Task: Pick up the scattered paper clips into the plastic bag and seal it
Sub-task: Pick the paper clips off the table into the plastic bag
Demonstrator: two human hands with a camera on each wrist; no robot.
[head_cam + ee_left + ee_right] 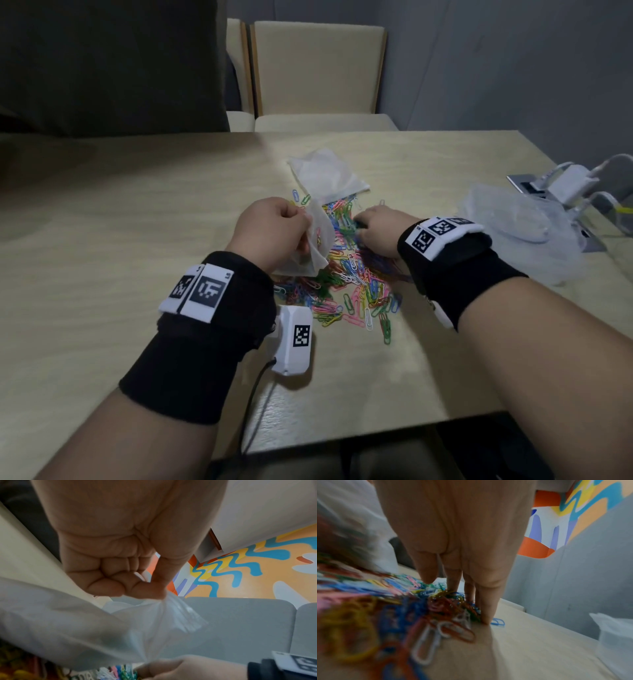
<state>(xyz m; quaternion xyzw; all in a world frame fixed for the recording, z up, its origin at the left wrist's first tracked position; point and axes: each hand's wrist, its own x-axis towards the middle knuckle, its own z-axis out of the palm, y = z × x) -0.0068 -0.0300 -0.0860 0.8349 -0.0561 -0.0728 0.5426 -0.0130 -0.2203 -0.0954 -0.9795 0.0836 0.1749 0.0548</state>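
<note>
Several coloured paper clips (349, 284) lie in a heap on the wooden table (137, 212). My left hand (301, 219) pinches the rim of a small clear plastic bag (320, 240) and holds it upright over the heap's left side. In the left wrist view the thumb and curled fingers of that hand (145, 586) clamp the bag (102, 628) at its zip edge. My right hand (363, 226) rests on the heap just right of the bag. In the right wrist view its hand (458, 591) has nearly straight fingers (486, 608) pressed against the clips (445, 605), touching the tabletop.
A second clear bag (325, 174) lies flat behind the heap. Crumpled plastic (520, 222) sits at the right, beside a table socket with white chargers (565, 185). Two cream chairs (315, 68) stand behind the table. The table's front edge (342, 431) is close to my forearms.
</note>
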